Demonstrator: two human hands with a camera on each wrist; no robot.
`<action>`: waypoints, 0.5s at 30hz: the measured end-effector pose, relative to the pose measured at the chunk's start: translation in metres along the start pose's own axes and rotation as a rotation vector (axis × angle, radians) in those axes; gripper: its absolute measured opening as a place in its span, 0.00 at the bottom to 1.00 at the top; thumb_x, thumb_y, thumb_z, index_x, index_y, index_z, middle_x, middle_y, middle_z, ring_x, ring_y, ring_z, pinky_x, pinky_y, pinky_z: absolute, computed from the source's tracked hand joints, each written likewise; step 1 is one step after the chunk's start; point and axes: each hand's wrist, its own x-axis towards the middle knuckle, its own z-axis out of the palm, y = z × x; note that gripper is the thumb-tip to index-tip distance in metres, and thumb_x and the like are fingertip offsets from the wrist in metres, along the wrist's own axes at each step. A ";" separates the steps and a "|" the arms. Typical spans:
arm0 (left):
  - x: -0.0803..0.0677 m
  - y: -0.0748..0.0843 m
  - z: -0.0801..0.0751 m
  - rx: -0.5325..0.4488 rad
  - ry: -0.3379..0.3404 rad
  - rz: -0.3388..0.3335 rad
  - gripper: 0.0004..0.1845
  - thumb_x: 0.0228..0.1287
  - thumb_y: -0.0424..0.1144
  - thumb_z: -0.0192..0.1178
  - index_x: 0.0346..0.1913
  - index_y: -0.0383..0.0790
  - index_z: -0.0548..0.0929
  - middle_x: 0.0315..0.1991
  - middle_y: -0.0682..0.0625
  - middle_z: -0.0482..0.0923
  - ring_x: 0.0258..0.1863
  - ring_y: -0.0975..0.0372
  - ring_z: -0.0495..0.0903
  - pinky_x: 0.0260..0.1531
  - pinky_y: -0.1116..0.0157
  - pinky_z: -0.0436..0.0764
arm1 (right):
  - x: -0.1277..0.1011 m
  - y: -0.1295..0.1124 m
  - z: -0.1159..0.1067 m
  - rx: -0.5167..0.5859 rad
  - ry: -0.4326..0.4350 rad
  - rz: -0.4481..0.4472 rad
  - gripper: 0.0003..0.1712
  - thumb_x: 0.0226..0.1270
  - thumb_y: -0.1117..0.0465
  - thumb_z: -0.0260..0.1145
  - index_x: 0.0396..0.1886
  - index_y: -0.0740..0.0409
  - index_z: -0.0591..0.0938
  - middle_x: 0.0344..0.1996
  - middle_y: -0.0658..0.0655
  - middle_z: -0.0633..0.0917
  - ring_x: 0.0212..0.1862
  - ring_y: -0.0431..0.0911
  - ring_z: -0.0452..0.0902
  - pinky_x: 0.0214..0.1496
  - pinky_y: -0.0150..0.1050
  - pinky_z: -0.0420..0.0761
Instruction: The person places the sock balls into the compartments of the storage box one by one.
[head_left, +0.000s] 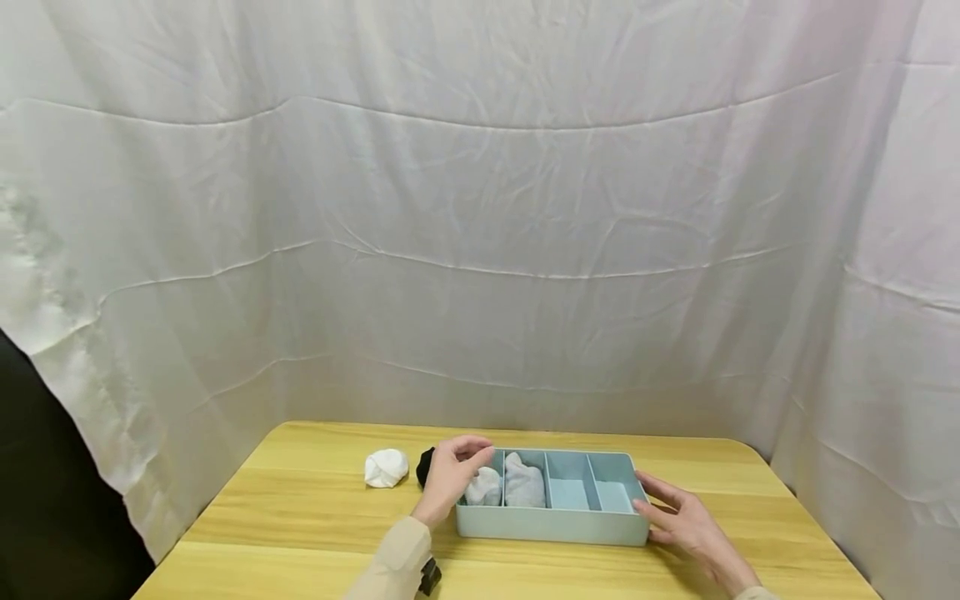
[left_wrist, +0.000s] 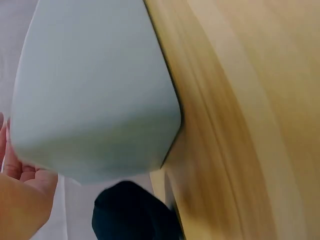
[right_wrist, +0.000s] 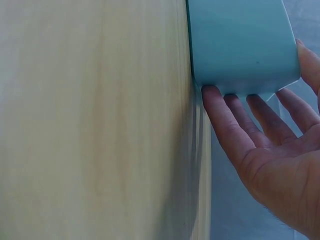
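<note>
A light blue tray (head_left: 551, 523) with several compartments lies on the wooden table (head_left: 300, 517). A rolled pale sock (head_left: 483, 487) sits in its leftmost compartment and a grey sock (head_left: 525, 483) in the one beside it; the two right compartments hold nothing. My left hand (head_left: 472, 465) hovers over the tray's left end, fingers loosely curled just above the pale sock and gripping nothing. My right hand (head_left: 671, 512) lies flat on the table, its straight fingers (right_wrist: 225, 120) touching the tray's right wall (right_wrist: 240, 40). In the left wrist view only my palm (left_wrist: 22, 195) shows beside the tray's outer wall (left_wrist: 95, 90).
A white sock ball (head_left: 386, 467) lies on the table left of the tray. A black sock (head_left: 425, 465) sits just behind my left hand, also low in the left wrist view (left_wrist: 132, 212). White cloth (head_left: 480, 250) hangs behind and beside the table.
</note>
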 end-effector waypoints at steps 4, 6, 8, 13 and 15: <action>-0.002 0.000 -0.009 -0.007 0.017 -0.017 0.09 0.62 0.41 0.68 0.42 0.42 0.88 0.37 0.45 0.86 0.35 0.59 0.84 0.33 0.67 0.82 | -0.001 0.001 0.000 -0.007 0.009 -0.005 0.41 0.69 0.52 0.65 0.76 0.58 0.60 0.75 0.70 0.57 0.67 0.61 0.66 0.52 0.48 0.83; -0.003 0.000 -0.013 0.004 0.030 -0.020 0.09 0.62 0.41 0.68 0.42 0.42 0.88 0.36 0.46 0.86 0.34 0.62 0.83 0.32 0.67 0.82 | -0.001 0.001 0.001 -0.005 0.010 -0.015 0.40 0.70 0.53 0.65 0.76 0.59 0.60 0.74 0.70 0.58 0.67 0.61 0.66 0.52 0.48 0.83; -0.003 0.000 -0.017 0.011 0.046 -0.017 0.09 0.61 0.41 0.68 0.41 0.41 0.88 0.35 0.45 0.86 0.32 0.63 0.82 0.32 0.67 0.82 | -0.002 0.001 0.001 0.004 0.013 -0.020 0.40 0.69 0.54 0.65 0.76 0.59 0.61 0.74 0.70 0.58 0.67 0.60 0.67 0.51 0.47 0.84; -0.001 -0.001 -0.030 0.000 0.091 -0.018 0.09 0.60 0.38 0.69 0.41 0.38 0.88 0.36 0.40 0.86 0.33 0.62 0.83 0.30 0.67 0.81 | -0.001 0.000 0.002 0.015 0.013 -0.033 0.40 0.69 0.55 0.66 0.75 0.60 0.61 0.74 0.71 0.58 0.68 0.62 0.66 0.51 0.47 0.84; 0.001 -0.002 -0.035 0.002 0.110 -0.026 0.09 0.60 0.38 0.69 0.41 0.39 0.88 0.38 0.41 0.86 0.34 0.63 0.82 0.31 0.68 0.80 | -0.001 -0.001 0.002 0.016 0.014 -0.038 0.40 0.69 0.55 0.66 0.75 0.61 0.61 0.74 0.71 0.58 0.68 0.63 0.66 0.51 0.47 0.84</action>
